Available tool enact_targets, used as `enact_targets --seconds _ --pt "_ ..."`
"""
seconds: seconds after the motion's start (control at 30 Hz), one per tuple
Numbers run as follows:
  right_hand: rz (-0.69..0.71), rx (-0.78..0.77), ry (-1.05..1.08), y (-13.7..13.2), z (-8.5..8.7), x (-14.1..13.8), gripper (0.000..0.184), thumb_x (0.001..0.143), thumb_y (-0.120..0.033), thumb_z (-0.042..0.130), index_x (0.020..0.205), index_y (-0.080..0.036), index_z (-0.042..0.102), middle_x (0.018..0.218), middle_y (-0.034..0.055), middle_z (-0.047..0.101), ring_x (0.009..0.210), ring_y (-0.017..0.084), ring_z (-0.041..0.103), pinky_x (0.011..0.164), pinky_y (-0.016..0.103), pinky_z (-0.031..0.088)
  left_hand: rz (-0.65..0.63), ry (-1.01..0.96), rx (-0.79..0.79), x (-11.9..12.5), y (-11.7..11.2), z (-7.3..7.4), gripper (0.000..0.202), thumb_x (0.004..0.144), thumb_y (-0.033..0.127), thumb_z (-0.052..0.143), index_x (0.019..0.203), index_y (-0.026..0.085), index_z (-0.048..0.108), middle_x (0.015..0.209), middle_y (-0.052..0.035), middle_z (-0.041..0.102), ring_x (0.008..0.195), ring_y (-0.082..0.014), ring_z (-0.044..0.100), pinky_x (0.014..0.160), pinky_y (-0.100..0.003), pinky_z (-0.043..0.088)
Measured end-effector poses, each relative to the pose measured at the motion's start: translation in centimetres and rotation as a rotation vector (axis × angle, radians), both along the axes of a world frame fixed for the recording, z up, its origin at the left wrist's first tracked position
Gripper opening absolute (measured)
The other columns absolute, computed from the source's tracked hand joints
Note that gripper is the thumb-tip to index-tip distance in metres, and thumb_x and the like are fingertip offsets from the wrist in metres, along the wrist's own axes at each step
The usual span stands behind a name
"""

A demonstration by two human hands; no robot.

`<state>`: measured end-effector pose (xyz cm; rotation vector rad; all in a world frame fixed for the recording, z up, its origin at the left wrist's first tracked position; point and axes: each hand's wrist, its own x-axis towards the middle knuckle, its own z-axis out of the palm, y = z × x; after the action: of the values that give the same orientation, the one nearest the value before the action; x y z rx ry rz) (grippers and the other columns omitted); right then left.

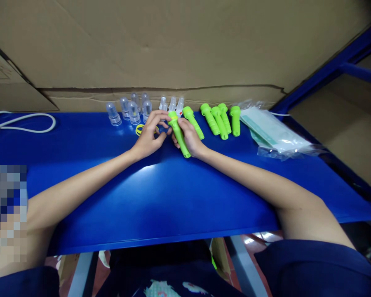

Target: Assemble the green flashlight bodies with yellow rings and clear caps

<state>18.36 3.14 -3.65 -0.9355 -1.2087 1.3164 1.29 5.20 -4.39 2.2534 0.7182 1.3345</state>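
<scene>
My right hand (191, 138) is clamped around a lime-green flashlight body (181, 143), which I hold tilted above the blue worktop (148, 206), its head pointing away from me and its tail toward me. A yellow band (174, 118) shows at its head. My left hand (149, 138) is beside that head, fingers bent and fingertips right at its edge; the thumb stands apart from the index finger, and I cannot tell whether the fingertips actually grip anything.

Yellow rings (139, 130) lie on the worktop just beside my left hand, partly hidden by it. Beyond and to the left of that hand stand six clear plastic lens caps (113, 114) in a loose cluster. Farther back, between the caps and the other flashlights, are three small clear-and-white pieces (172, 103), one with a red spot.

Five more green flashlight bodies (219, 123) lie to the right, the nearest just beside my right hand. Past them rests a clear plastic bag (275, 130) with white and pale green contents. A looped white cable (49, 128) lies at the far left, and cardboard (173, 45) walls the back.
</scene>
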Motion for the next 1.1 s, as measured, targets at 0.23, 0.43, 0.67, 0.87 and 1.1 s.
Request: enact_targets --seconds 0.23,0.43,0.67,0.87,1.1 --pt "0.014 0.012 -0.014 -0.12 0.17 0.12 0.046 0.094 -0.068 0.061 0.093 -0.024 0.048 0.059 -0.0044 0.057 0.04 0.012 0.046 0.034 0.024 0.035 -0.002 0.012 0.01 0.0 0.07 -0.02 0.04 0.088 0.005 0.057 0.126 0.02 0.058 0.14 -0.0121 0.056 0.092 -0.0105 0.068 0.073 -0.023 0.054" --pt "-0.018 -0.01 -0.016 0.12 -0.07 0.09 0.045 0.1 -0.065 0.053 0.091 -0.022 0.049 0.055 -0.0051 0.054 0.038 0.011 0.045 0.033 0.023 0.033 -0.044 0.048 -0.004 -0.09 0.22 -0.16 0.041 0.087 0.007 0.058 0.125 0.021 0.059 0.144 -0.0122 0.055 0.096 -0.0124 0.067 0.074 -0.024 0.054" --pt "-0.007 -0.018 -0.016 0.08 0.08 0.0 0.041 0.106 -0.061 0.048 0.092 -0.022 0.048 0.055 -0.0065 0.054 0.036 0.01 0.043 0.033 0.022 0.034 -0.025 0.049 0.024 0.26 -0.01 -0.26 0.04 0.09 0.011 0.058 0.129 0.022 0.055 0.145 -0.0134 0.053 0.091 -0.0121 0.065 0.075 -0.027 0.055" --pt "-0.028 -0.04 -0.01 0.05 0.08 -0.04 0.041 0.105 -0.06 0.049 0.091 -0.022 0.047 0.06 -0.0048 0.059 0.037 0.009 0.044 0.032 0.021 0.034 -0.02 0.075 -0.009 0.0 0.09 -0.01 0.038 0.09 0.013 0.058 0.127 0.022 0.057 0.143 -0.0116 0.055 0.093 -0.0133 0.064 0.074 -0.027 0.054" --pt "0.001 -0.051 -0.041 -0.58 0.64 0.1 0.039 0.106 -0.057 0.046 0.088 -0.023 0.05 0.053 -0.0044 0.056 0.034 0.011 0.043 0.031 0.023 0.031 -0.067 0.055 -0.085 -0.41 0.41 0.09 0.045 0.082 0.008 0.06 0.124 0.023 0.061 0.141 -0.0091 0.057 0.106 -0.016 0.064 0.081 -0.027 0.054"
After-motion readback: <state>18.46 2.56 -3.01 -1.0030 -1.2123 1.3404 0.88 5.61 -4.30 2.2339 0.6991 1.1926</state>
